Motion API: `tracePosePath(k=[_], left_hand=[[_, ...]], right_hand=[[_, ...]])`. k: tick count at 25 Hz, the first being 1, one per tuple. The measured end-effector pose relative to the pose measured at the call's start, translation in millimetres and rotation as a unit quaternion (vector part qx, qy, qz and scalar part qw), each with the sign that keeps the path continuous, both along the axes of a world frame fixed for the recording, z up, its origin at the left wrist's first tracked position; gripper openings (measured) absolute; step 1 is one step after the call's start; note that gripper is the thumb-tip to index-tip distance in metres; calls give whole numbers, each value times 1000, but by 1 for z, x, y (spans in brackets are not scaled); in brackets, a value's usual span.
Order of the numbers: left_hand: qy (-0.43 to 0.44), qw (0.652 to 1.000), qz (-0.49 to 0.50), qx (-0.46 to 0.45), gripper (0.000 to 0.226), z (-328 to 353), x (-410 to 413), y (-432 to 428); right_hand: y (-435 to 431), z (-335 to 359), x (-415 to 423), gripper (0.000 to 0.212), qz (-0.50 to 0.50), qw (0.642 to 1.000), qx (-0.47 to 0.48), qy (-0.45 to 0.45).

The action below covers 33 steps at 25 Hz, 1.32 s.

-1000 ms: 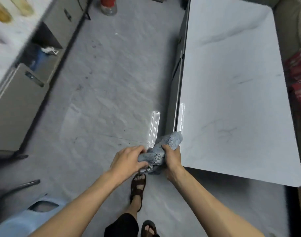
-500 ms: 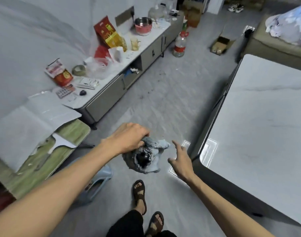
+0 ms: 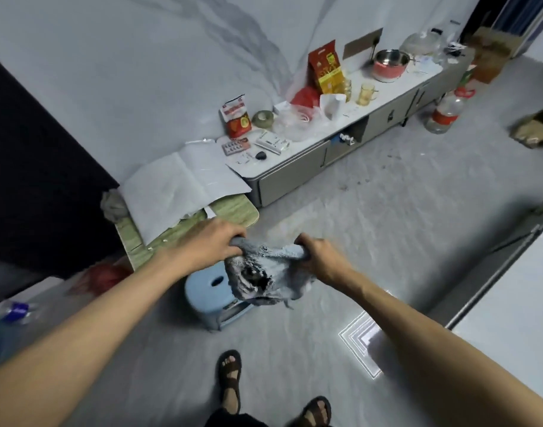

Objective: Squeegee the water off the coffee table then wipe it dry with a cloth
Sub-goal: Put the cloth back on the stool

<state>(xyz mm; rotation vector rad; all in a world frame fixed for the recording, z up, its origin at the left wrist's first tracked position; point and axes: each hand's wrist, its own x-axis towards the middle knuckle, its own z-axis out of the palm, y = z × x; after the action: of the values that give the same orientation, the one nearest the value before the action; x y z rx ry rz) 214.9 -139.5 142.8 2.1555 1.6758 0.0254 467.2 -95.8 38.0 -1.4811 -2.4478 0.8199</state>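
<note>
Both grips clenched on cloth (image 3: pixel 265 272): left hand (image 3: pixel 211 245), right hand (image 3: pixel 321 257). Cloth over floor, well apart from counter (image 3: pixel 510 328); risk: drips wetting floor, cloth slipping.

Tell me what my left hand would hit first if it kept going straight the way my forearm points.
Probably the green-topped table with the open white paper on it. The left hand, gripping the cloth, appears just short of its near edge, though depth is unclear.

A pale blue-grey cloth (image 3: pixel 265 274) with a dark ragged patch at its centre — above a light blue plastic stool (image 3: pixel 208 289). Grey veined marble floor (image 3: pixel 387 217); red-and-yellow packet (image 3: pixel 325 67); pink pot (image 3: pixel 389 66) — white coffee table (image 3: pixel 510 331); brown sandals (image 3: pixel 230 377).
</note>
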Motion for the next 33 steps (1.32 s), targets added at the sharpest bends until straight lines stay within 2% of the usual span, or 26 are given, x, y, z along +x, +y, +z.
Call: tracePosePath(k=[3, 5, 7, 12, 15, 18, 20, 24, 26, 29, 31, 33], left_hand=[[-60, 990, 123, 22, 24, -36, -72, -4], [-94, 976, 191, 36, 30, -74, -120, 2], [-115, 963, 240, 32, 31, -126, -161, 9], [-139, 937, 320, -38, 24, -294, -229, 12], [-149, 924, 335, -104, 20, -384, -251, -2], [-155, 913, 355, -129, 18, -453, -270, -12], [-165, 895, 393, -132, 21, -494, -281, -6], [-181, 833, 501, -151, 27, -597, -294, 27], [-171, 806, 542, -165, 28, -631, -292, 44], [-170, 772, 589, -167, 30, -647, -291, 57], [-135, 783, 575, -195, 37, -640, -291, 58], [-106, 803, 541, -227, 42, -618, -289, 57]], right_hand=[[28, 5, -59, 33, 51, 990, 121, -42], [46, -12, -107, 32, 70, 987, 134, -53], [62, -49, -154, 30, 73, 990, 104, -60], [68, -205, -231, 27, 52, 996, -25, -61], [59, -295, -252, 33, 100, 986, -64, -120], [72, -357, -274, 35, 115, 977, -87, -155], [93, -396, -298, 34, 97, 980, -102, -143], [131, -503, -351, 36, -1, 977, -182, -113], [137, -543, -364, 41, -75, 974, -203, -69], [141, -563, -369, 46, -155, 975, -153, -28], [141, -556, -365, 48, -185, 974, -123, -35], [137, -534, -353, 49, -180, 972, -144, -52]])
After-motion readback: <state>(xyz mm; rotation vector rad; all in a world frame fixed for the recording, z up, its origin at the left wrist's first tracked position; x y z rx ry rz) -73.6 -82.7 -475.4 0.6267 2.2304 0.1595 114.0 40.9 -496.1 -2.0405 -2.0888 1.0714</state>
